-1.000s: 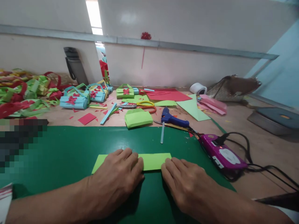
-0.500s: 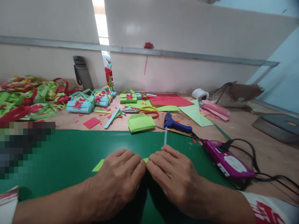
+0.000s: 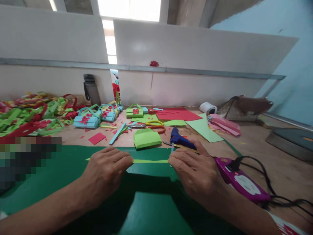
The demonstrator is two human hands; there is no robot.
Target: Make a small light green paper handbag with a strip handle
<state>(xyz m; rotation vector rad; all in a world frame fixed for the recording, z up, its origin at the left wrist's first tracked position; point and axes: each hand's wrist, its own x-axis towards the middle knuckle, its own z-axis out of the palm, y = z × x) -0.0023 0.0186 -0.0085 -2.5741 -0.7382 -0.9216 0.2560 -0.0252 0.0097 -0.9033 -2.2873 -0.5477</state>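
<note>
A narrow green paper strip [image 3: 149, 161] stretches between my two hands above the green mat [image 3: 151, 202]. My left hand [image 3: 107, 173] is closed on its left part, and the strip's pointed end sticks out past the knuckles. On the other side my right hand [image 3: 195, 169] pinches the strip, its far end hidden behind the fingers. Just beyond the hands sits a folded green paper bag body [image 3: 147, 138] without a handle. The blue glue gun [image 3: 179, 137] lies behind my right hand, partly covered by it.
Orange-handled scissors [image 3: 154, 124] and red paper sheets [image 3: 177, 113] lie farther back. Finished small paper bags [image 3: 86, 121] and a heap of coloured paper pieces [image 3: 29, 112] fill the left. At right are a purple power strip [image 3: 244, 181] with black cables and a handbag [image 3: 246, 107].
My hands have moved apart and slightly away from me, so a longer stretch of the green strip shows between them. The camera view has tilted upward.
</note>
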